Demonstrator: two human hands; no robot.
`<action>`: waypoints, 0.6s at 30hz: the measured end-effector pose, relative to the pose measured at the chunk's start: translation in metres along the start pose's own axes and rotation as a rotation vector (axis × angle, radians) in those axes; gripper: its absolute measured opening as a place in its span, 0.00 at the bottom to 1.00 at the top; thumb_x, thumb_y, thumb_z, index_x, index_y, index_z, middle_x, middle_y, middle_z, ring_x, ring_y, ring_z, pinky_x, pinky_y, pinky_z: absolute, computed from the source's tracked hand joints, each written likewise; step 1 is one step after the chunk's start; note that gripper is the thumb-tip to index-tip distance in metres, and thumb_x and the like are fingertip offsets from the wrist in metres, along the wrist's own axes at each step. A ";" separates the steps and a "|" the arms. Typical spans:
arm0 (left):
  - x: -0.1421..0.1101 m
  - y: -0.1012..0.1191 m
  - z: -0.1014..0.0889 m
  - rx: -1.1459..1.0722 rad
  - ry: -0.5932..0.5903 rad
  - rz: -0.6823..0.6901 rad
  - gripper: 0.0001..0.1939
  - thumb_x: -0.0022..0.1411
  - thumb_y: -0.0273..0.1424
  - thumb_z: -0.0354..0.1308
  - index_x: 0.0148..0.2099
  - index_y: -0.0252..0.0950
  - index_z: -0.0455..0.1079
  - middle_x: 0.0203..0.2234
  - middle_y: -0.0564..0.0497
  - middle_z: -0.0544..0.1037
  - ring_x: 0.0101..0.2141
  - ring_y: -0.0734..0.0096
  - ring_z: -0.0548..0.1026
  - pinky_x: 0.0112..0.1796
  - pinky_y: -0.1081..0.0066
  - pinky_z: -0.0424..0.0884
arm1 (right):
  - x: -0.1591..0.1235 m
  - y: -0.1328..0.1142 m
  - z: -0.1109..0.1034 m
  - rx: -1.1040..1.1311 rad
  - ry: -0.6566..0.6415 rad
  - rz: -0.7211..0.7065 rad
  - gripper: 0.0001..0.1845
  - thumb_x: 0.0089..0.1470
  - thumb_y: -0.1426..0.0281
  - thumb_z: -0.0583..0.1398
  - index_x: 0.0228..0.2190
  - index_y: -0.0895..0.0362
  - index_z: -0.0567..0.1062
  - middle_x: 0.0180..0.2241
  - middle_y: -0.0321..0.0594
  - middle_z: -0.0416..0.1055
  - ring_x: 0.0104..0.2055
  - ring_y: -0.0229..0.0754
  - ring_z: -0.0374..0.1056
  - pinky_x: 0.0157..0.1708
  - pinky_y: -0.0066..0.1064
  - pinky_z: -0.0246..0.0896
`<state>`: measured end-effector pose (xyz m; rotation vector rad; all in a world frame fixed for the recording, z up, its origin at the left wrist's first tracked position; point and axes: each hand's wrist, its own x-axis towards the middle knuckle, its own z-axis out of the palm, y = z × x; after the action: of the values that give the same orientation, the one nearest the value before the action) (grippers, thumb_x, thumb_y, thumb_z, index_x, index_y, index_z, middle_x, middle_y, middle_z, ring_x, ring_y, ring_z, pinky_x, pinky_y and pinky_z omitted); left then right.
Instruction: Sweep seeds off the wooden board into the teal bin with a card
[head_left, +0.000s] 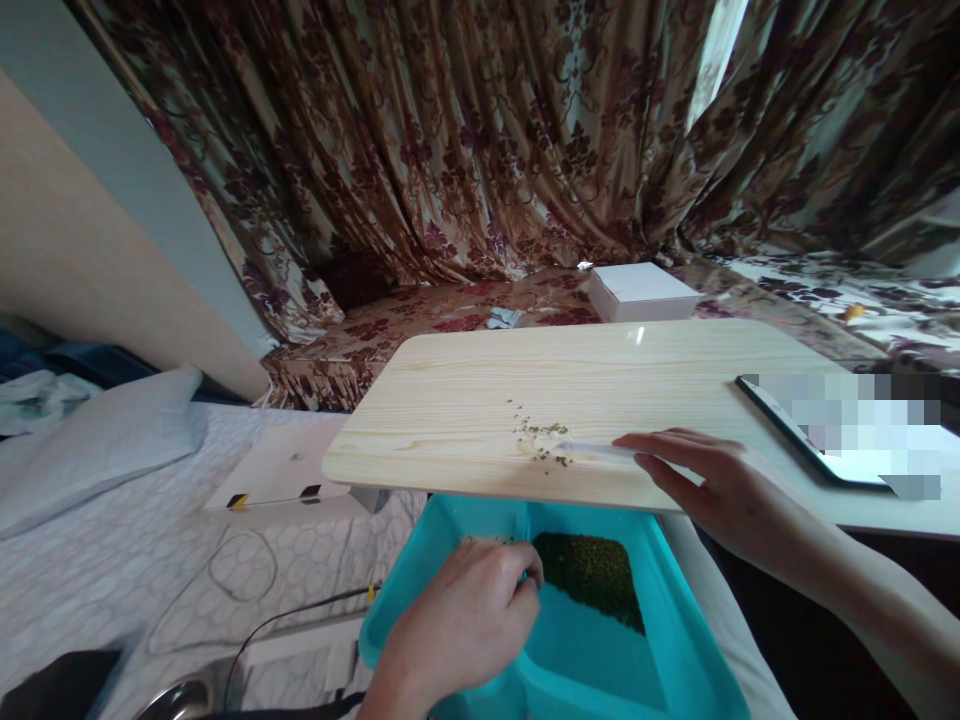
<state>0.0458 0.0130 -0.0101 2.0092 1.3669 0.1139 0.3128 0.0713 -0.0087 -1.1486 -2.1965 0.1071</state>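
Observation:
My right hand (pixel 694 470) is over the wooden board's near edge, thumb and fingertips closed on the handle of a clear plastic spoon (pixel 596 447). Its far end lies among scattered small green beans (pixel 555 430) and pale bits on the wood. My left hand (pixel 476 610) is curled over the middle divider of a turquoise compartment tray (pixel 675 620), just below the board. It seems to grip that divider, though most fingertips are hidden. A heap of dark green beans (pixel 592 570) fills part of the tray's right compartment. Pale grains show behind my left knuckles.
The pale wooden board (pixel 450 390) carries a tablet (pixel 847 440) at its right. Behind it are a white box (pixel 645 290) and floral curtains (pixel 487 150). On the bed at left lie a white case (pixel 277 465), cables and a pillow (pixel 112 430).

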 end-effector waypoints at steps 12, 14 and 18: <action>-0.001 -0.004 0.000 0.003 0.003 -0.006 0.15 0.63 0.29 0.45 0.42 0.39 0.73 0.41 0.50 0.79 0.45 0.60 0.73 0.47 0.64 0.63 | -0.009 -0.006 -0.007 -0.005 -0.009 -0.027 0.15 0.62 0.69 0.54 0.45 0.50 0.79 0.39 0.39 0.81 0.38 0.44 0.77 0.36 0.35 0.72; -0.001 -0.005 0.000 -0.003 0.000 -0.001 0.15 0.63 0.29 0.45 0.42 0.39 0.73 0.40 0.50 0.79 0.45 0.60 0.73 0.48 0.64 0.63 | -0.008 -0.005 -0.007 -0.010 -0.004 -0.025 0.15 0.62 0.69 0.54 0.45 0.51 0.79 0.39 0.40 0.81 0.38 0.44 0.77 0.35 0.36 0.73; -0.001 -0.006 -0.001 -0.010 0.009 0.004 0.15 0.63 0.29 0.45 0.42 0.39 0.74 0.40 0.50 0.79 0.44 0.61 0.74 0.47 0.65 0.63 | -0.010 -0.006 -0.006 -0.008 -0.046 -0.041 0.15 0.63 0.69 0.54 0.45 0.51 0.78 0.39 0.40 0.81 0.38 0.44 0.77 0.35 0.35 0.73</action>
<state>0.0407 0.0138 -0.0123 2.0055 1.3650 0.1316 0.3161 0.0593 -0.0072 -1.1156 -2.2612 0.1078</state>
